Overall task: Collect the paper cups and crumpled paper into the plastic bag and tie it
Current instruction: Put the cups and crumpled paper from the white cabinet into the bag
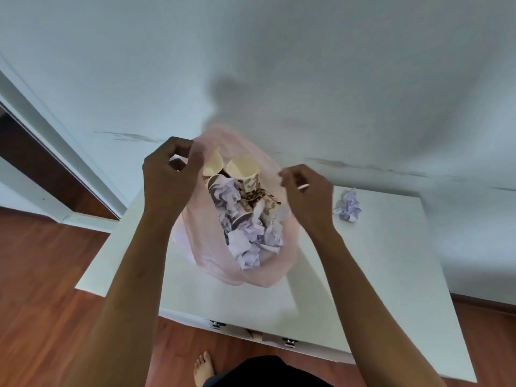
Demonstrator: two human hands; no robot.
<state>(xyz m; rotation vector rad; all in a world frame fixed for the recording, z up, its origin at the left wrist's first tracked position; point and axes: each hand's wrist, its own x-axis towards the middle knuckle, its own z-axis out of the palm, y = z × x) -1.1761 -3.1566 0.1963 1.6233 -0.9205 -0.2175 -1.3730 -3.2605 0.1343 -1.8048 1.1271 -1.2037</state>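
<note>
Both hands are up at the mouth of the pink plastic bag (223,263), which sits on the white table (377,261). The left hand (170,174) pinches the bag's left rim with curled fingers; the right hand (304,194) pinches the right rim. The bag gapes wide between them, with paper cups (245,169) and crumpled paper (248,241) piled inside. One crumpled paper ball (347,206) lies on the table, just right of the right hand.

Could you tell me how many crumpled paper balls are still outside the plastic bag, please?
1: a crumpled paper ball lies on the white table, right of the plastic bag.
</note>
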